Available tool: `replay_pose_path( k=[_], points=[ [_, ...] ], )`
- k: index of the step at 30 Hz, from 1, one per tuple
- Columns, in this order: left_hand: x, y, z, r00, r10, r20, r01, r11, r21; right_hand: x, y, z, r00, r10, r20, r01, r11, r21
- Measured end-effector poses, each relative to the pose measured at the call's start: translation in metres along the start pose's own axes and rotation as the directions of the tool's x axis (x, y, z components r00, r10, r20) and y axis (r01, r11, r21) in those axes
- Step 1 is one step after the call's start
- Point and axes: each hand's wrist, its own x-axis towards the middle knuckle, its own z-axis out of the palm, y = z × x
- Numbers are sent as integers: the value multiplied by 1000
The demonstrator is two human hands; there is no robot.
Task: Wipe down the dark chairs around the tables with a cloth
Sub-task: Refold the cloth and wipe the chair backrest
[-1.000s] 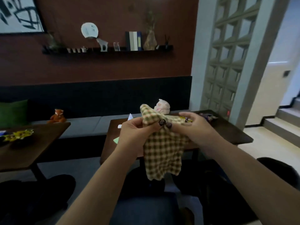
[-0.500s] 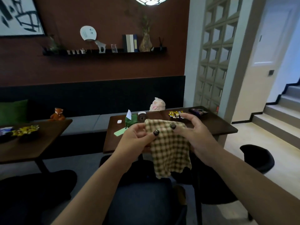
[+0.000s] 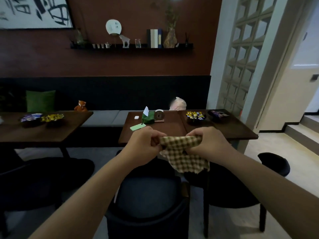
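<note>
The dark chair [image 3: 146, 200] stands directly below the person's forearms, its curved back nearest the camera and its seat tucked toward the table [image 3: 172, 128]; no cloth touches it, so wiping has not begun on it. Its surface reads as a dull, dark upholstery with a bluish seat, too dim to show dust or marks. A second dark chair [image 3: 231, 192] sits just to the right, and a round dark stool [image 3: 274, 163] farther right on the pale floor.

Above the near chair, the checked cloth [image 3: 183, 152] is now stretched into a horizontal band between the two hands, where half a second ago it hung loosely from fingertips held close together. The left hand [image 3: 145, 145] has curled into a fist around one end, and the right hand [image 3: 207, 144] grips the other end the same way; the hands have moved apart and turned knuckles-up. A ragged flap of cloth hangs below the band. This looks like folding or gathering the cloth into a pad, a preparation for the first wipe.

The view has also dropped, bringing the chairs in. Beyond, the table holds a green phone [image 3: 138, 126] and a bowl of sweets [image 3: 196, 116].
</note>
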Motion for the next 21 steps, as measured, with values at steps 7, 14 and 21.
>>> replay_pose_path(
  k=[7, 14, 21],
  points=[
    [6, -32, -5, 977, -174, 119, 207, 898, -387, 22, -16, 12, 996, 33, 82, -55, 958, 283],
    [31, -108, 3, 953, -116, 281, 288, 641, -711, 91, -32, 48, 959, 68, 273, -263, 560, 785],
    [105, -192, 11, 937, -149, 316, 349, 353, -868, 179, -19, 110, 968, 178, 174, -244, 538, 807]
  ],
)
